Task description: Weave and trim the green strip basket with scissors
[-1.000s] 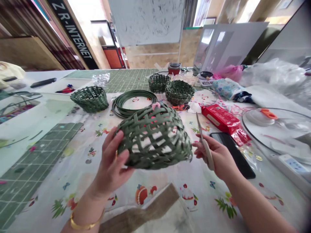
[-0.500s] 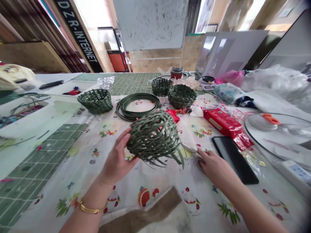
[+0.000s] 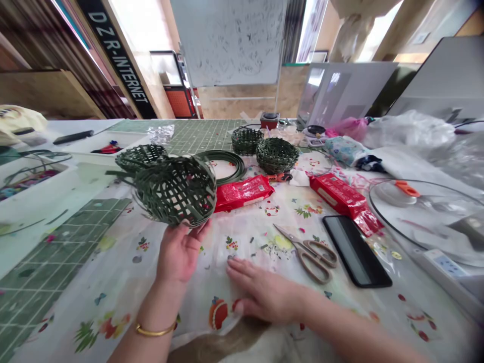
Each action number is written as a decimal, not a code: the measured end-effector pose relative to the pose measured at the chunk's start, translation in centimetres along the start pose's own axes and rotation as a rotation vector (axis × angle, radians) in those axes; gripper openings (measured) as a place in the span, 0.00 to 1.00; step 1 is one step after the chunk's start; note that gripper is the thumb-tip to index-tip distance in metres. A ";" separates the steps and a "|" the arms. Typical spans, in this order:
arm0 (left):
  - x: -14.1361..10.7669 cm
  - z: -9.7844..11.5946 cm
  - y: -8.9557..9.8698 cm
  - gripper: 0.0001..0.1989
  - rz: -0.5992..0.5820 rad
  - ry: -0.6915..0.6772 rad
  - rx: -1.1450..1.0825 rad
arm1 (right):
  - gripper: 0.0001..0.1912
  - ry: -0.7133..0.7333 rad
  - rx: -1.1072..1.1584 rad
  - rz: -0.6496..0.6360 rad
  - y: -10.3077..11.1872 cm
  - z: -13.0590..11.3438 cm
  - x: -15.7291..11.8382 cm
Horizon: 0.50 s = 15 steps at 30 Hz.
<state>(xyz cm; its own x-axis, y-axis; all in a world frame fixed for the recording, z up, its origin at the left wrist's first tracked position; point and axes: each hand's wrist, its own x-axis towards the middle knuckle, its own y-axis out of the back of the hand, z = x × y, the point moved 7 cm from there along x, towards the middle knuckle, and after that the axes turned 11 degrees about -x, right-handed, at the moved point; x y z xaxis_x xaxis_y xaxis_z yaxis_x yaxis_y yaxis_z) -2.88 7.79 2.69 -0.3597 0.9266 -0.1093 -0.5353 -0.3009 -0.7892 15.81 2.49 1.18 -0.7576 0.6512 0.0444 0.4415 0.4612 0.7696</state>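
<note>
My left hand (image 3: 181, 252) grips the rim of a dark green woven basket (image 3: 170, 191), held tilted above the table with its lattice side toward me. Loose strip ends stick out at the basket's left. My right hand (image 3: 264, 292) hovers low over or rests on the flowered tablecloth, fingers stretched out and pointing left, holding nothing. Scissors (image 3: 308, 251) with brown handles lie on the cloth to its right, blades pointing up and left. Small green clippings (image 3: 270, 248) are scattered near the blades.
A phone (image 3: 355, 252) lies right of the scissors. Beyond are two red packets (image 3: 245, 192) (image 3: 342, 199), a coil of green strip (image 3: 236, 169), more woven baskets (image 3: 278, 155) and orange-handled pliers (image 3: 280, 177). White trays (image 3: 34, 176) stand at left, a power strip (image 3: 444, 264) at right.
The basket has moved left and been turned over in my left hand. My right hand has let go of the scissors, which now lie on the cloth, and moved left.
</note>
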 end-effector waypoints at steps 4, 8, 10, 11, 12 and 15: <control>0.1 -0.6 1.2 0.10 0.075 0.060 -0.108 | 0.24 -0.389 -0.158 0.253 3.8 7.2 3.8; 0.0 -1.7 1.7 0.11 0.085 0.115 -0.141 | 0.29 -0.667 -0.272 0.472 11.0 13.3 4.1; -0.3 -2.4 1.6 0.11 0.070 0.165 -0.144 | 0.29 -0.741 -0.330 0.524 13.7 14.4 2.6; -0.5 -2.8 1.5 0.11 0.057 0.200 -0.146 | 0.27 -0.763 -0.357 0.512 14.3 14.5 1.7; -0.7 -3.1 1.4 0.11 0.042 0.236 -0.148 | 0.23 -0.786 -0.385 0.483 14.5 14.4 0.7; -1.5 -4.2 0.8 0.13 -0.020 0.352 -0.165 | 0.19 -0.883 -0.479 0.388 12.8 13.3 -2.8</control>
<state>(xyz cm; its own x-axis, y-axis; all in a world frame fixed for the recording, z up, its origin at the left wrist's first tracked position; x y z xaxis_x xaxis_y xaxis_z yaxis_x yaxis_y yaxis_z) 0.45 7.07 -0.29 -0.0510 0.9614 -0.2705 -0.3994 -0.2679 -0.8768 29.98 14.66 2.45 0.0931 0.9956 0.0113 0.1975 -0.0296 0.9799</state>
